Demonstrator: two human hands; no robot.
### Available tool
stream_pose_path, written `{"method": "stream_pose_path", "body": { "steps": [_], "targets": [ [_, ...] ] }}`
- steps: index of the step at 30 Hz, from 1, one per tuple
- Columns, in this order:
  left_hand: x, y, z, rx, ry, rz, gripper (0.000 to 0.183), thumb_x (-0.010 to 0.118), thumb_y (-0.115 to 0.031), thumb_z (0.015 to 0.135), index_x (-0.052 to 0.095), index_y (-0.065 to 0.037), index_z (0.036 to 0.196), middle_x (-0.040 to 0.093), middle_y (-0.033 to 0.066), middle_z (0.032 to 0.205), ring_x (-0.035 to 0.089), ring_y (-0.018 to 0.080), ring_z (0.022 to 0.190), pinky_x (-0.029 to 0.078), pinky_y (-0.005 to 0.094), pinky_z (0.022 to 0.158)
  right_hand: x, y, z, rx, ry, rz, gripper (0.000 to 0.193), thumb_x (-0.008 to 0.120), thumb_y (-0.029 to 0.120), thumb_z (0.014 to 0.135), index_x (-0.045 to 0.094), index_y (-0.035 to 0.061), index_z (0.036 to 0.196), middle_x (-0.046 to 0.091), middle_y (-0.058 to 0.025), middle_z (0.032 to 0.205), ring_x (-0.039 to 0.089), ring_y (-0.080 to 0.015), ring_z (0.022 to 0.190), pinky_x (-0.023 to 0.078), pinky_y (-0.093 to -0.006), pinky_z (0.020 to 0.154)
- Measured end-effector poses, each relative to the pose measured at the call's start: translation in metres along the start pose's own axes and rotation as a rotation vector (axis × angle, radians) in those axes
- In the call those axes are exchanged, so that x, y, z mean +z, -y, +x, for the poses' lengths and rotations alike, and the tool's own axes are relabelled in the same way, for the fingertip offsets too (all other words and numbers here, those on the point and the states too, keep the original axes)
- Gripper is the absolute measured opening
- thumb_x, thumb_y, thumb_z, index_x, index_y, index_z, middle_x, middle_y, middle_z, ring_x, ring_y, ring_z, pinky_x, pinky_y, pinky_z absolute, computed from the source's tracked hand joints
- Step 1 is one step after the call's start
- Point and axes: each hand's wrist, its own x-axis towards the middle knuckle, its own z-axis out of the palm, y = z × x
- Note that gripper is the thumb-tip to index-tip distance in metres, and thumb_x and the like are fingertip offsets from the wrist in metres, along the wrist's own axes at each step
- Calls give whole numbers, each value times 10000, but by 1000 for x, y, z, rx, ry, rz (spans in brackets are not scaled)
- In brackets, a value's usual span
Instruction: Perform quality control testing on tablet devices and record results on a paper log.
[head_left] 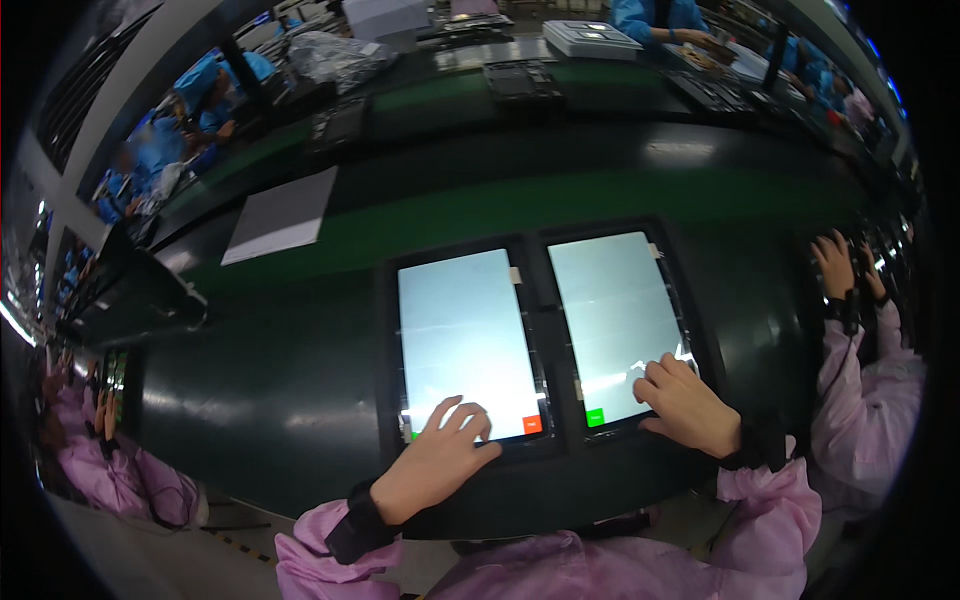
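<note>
Probably checking left screen (465, 335) and right screen (618, 315) with open-fingered, empty left hand (432, 465) and right hand (690, 408), likely needing light taps next.

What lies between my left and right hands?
The head view shows a red square on the left screen and a green square on the right screen between your left hand and right hand. A dark strip divides the screens.

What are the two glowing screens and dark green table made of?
The left screen and right screen look like smooth glass or plastic: flat, with bright glints on the right one. The table may be covered in glossy rubber or plastic; it reflects light streaks.
</note>
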Motion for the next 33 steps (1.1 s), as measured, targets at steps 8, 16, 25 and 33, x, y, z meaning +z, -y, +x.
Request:
{"method": "stream_pose_path", "body": {
  "steps": [8, 16, 25, 33],
  "targets": [
    [-7, -8, 3, 31, -40, 93, 85, 576, -89, 727, 613, -45, 791, 475, 82, 897, 487, 243, 1026, 365, 433, 1002, 2, -5, -1, -89, -13, -62, 313, 738, 117, 638, 512, 50, 844, 499, -84, 896, 476, -261, 888, 424, -355, 759],
    [6, 2, -7, -23, -120, 17, 105, 655, -71, 709, 613, -61, 804, 501, 72, 938, 490, 273, 1012, 393, 433, 942, 4, -7, -7, -114, -66, 5, 210, 703, 113, 651, 538, 41, 760, 511, -81, 830, 487, -246, 840, 428, -335, 753],
    [11, -1, -7, -77, -200, -65, 132, 650, -45, 707, 567, -57, 809, 491, 81, 919, 490, 282, 969, 398, 407, 876, -8, -13, -6, -165, -182, -117, 117, 622, 98, 663, 526, 36, 691, 497, -59, 807, 493, -195, 808, 432, -310, 704],
    [14, -13, -6, -179, -267, -29, 153, 708, -25, 651, 598, -54, 754, 504, 65, 875, 492, 298, 974, 404, 423, 858, -5, 2, 44, -270, -636, -84, 121, 580, 99, 685, 502, 57, 767, 478, -62, 769, 535, -184, 744, 452, -292, 648]
  ]
}}
